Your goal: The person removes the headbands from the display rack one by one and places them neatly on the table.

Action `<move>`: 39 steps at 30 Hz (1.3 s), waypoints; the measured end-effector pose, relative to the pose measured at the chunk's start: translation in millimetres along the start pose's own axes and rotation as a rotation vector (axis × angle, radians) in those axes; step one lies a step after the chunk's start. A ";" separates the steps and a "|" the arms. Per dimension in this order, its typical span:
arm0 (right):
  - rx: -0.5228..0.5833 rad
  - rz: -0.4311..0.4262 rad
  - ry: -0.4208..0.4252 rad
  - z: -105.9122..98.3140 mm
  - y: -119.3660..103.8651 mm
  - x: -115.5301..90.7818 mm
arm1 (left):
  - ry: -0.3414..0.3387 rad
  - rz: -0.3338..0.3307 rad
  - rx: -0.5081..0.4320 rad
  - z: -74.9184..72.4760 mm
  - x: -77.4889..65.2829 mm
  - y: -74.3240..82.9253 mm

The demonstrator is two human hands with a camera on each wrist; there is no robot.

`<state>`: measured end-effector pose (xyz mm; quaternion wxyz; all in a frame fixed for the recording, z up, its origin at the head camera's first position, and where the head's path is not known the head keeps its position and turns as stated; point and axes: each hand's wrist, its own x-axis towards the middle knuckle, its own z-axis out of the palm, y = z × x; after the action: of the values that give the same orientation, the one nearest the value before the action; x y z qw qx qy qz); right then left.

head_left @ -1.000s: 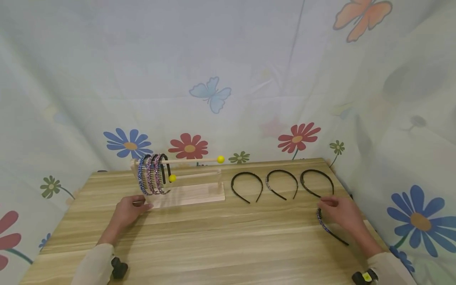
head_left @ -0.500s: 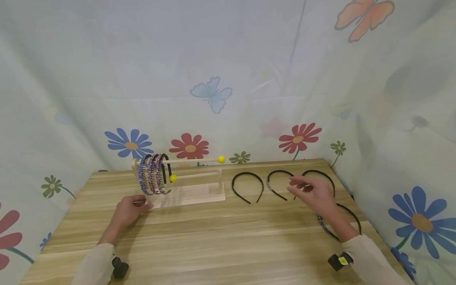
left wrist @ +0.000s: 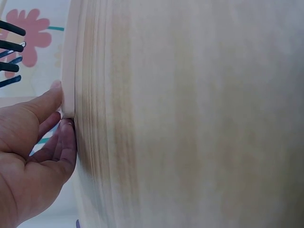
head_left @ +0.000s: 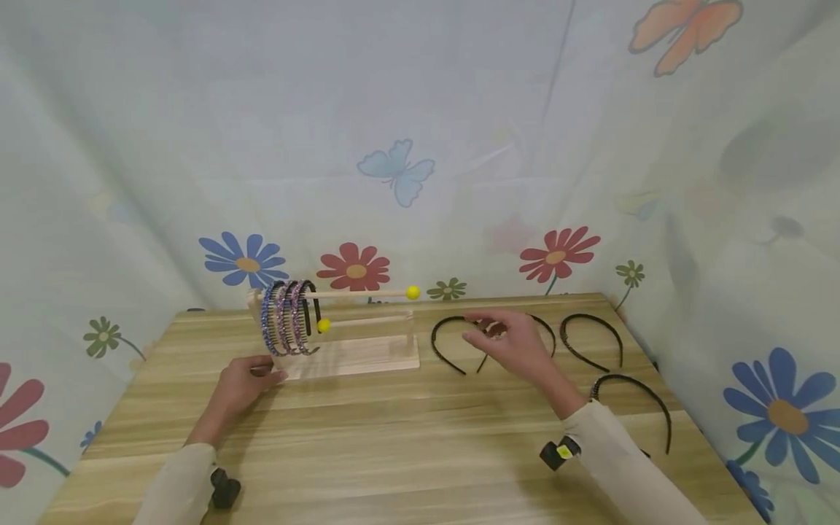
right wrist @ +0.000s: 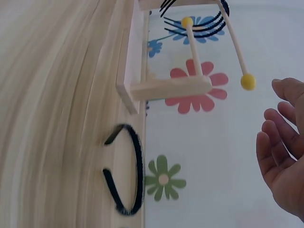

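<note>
My left hand [head_left: 243, 383] holds the left end of a wooden headband stand [head_left: 374, 357]; in the left wrist view its thumb and fingers [left wrist: 69, 142] pinch the corner of the base [left wrist: 69, 61]. Several glittery blue and pink toothed headbands [head_left: 284, 321] hang together at the left of the stand's upper rod. My right hand [head_left: 515, 343] holds nothing, fingers loosely bent, and hovers above the table over the black headbands. It overlaps the leftmost headband [head_left: 434, 346] and hides much of the second headband [head_left: 551, 339].
Two more headbands lie farther right, a black one [head_left: 621, 350] at the back and a dark one [head_left: 668, 419] nearer, partly behind my right sleeve. Yellow balls [head_left: 412, 292] cap the stand's rods. A flowered cloth [head_left: 459, 182] hangs behind the wooden table [head_left: 394, 452].
My right hand has let go of the nearest headband at the right and moved left across the others toward the stand. My left hand stays at the stand's base.
</note>
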<state>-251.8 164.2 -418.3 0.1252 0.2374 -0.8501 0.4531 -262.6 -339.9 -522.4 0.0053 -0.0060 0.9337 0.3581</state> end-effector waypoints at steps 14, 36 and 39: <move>0.102 -0.056 -0.070 59.2 -28.6 36.8 | 0.007 0.005 0.003 -0.6 -1.4 3.9; 0.243 -0.034 -0.149 159.1 -82.7 69.3 | 0.006 -0.023 -0.009 1.9 1.2 0.2; 0.285 -0.012 -0.159 169.5 -85.8 71.7 | 0.011 -0.018 -0.005 0.6 1.1 1.1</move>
<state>-268.4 -38.2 -421.2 0.0254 0.2929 -0.7829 0.5483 -263.6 -338.7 -522.2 0.0035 -0.0165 0.9327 0.3603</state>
